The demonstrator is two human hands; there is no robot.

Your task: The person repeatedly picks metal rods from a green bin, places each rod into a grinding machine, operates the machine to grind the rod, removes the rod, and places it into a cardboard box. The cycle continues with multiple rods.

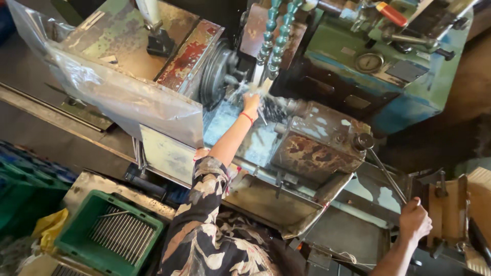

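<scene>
— Coolant is what I notice first. Where does it fall?

— From the segmented teal hoses [272, 36], down onto the left hand [251, 101], which reaches into the lathe [307, 138] right in front of the round chuck [217, 71]. Spray hides the fingertips there.

— Is that hand gripping something?

— It is closed round a thin metal rod [261, 115] that pokes out below the fingers, beside the chuck. A red band sits on the wrist, and the patterned sleeve [204, 204] runs back down toward the camera.

— And the other hand?

— The right hand [414, 221] is low on the right side, well apart from the left one. It is clenched on the end of a long slim lever [386, 174]. That lever slopes up and left to a round hub on the rusty brown housing [317, 151].

— What lies around the machine?

— A clear plastic sheet [123, 97] hangs over the worn green headstock on the left. A metal trough [276, 207] sits under the bed, between the two arms. At the lower left stands a green crate [76, 237], and in it lie many thin steel rods [123, 235], side by side. A yellow rag or bag lies just beside the crate. At the top right there is a round gauge [369, 62] on the green body, near a red-handled tool [392, 14].
</scene>
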